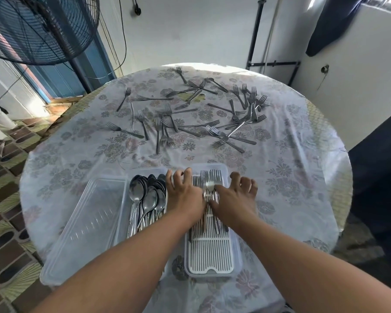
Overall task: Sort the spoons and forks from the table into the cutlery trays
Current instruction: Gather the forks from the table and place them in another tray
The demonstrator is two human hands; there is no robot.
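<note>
Both hands are down at the fork tray [231, 263], the clear one with a white slatted insert at the near edge of the round worktop [303, 199]. The left hand [183, 193] lies over its left rim, fingers [186, 173] spread wide and bent at the tips, holding nothing I can see. The right hand [233, 199] lies over the stacked forks [209, 177] in the tray, fingers also splayed wide; whether its thumb pinches a fork there, I cannot tell.

Just left of that tray sits the spoon tray [145, 171], full of spoons [148, 197] with bowls pointing away. Left again lies a clear lid [84, 233], empty side up.

Across the far half of the flowered cloth, loose forks [190, 116] lie scattered, many crossing each other, well apart from the trays.

A big fan [38, 26] stands beyond the worktop at the left.
</note>
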